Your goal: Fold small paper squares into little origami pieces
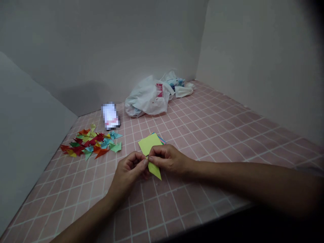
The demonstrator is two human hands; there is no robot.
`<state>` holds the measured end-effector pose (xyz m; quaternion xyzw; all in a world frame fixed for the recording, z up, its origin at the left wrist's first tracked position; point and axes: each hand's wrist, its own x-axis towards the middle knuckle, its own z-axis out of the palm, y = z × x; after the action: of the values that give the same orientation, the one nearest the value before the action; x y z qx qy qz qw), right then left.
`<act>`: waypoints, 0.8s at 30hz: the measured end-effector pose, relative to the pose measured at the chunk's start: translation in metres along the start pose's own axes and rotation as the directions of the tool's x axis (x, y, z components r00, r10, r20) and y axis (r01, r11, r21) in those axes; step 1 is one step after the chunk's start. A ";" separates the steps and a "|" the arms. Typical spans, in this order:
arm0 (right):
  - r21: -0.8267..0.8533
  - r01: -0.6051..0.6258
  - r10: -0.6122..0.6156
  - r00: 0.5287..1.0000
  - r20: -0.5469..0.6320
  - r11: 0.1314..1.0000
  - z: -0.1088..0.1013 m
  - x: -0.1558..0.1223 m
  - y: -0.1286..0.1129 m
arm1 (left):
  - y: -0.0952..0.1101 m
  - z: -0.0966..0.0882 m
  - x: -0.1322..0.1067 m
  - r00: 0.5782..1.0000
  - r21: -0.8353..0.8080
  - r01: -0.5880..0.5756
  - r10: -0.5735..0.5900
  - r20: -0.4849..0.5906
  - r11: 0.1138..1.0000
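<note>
**A narrow, pointed yellow-green folded paper piece (155, 171) is resting in a two-handed pinch**

Just below the centre of the frame, the left hand (130, 168) is gripping the piece's upper end between thumb and forefinger; the right hand (172, 160) is pinching right beside it, the fingertips nearly meeting. The piece's free tip is pointing down and to the right. Being thin paper, it is probably behaving as nearly weightless, crisp along its folds but easy to crumple or tear, so a light fingertip hold on the layered creases is looking safer than squeezing the tip. Just above the hands, a stack of square coloured paper sheets (149, 144) is lying yellow-green side up. At left of centre, a loose pile of small multicoloured folded paper figures (92, 143) is spreading over the pink, white-gridded tabletop (215, 141).
</note>
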<state>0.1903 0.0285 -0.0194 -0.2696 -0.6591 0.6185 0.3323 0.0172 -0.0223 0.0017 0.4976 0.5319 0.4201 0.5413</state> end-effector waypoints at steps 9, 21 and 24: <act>0.160 -0.108 0.092 0.990 0.103 0.981 0.000 0.001 0.001 | 0.008 0.003 -0.003 0.992 0.110 -0.101 0.108 -0.063 0.989; 0.355 -0.165 0.134 0.985 0.111 0.920 0.003 0.000 0.003 | 0.000 0.002 -0.004 0.971 0.095 -0.155 0.169 -0.170 0.983; 0.375 -0.153 0.107 0.984 0.142 0.914 0.003 -0.001 0.003 | -0.003 0.000 -0.003 0.966 0.084 -0.166 0.179 -0.185 0.982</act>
<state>0.1886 0.0266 -0.0227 -0.2054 -0.5239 0.7713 0.2973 0.0172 -0.0255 -0.0008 0.5172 0.5501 0.4936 0.4316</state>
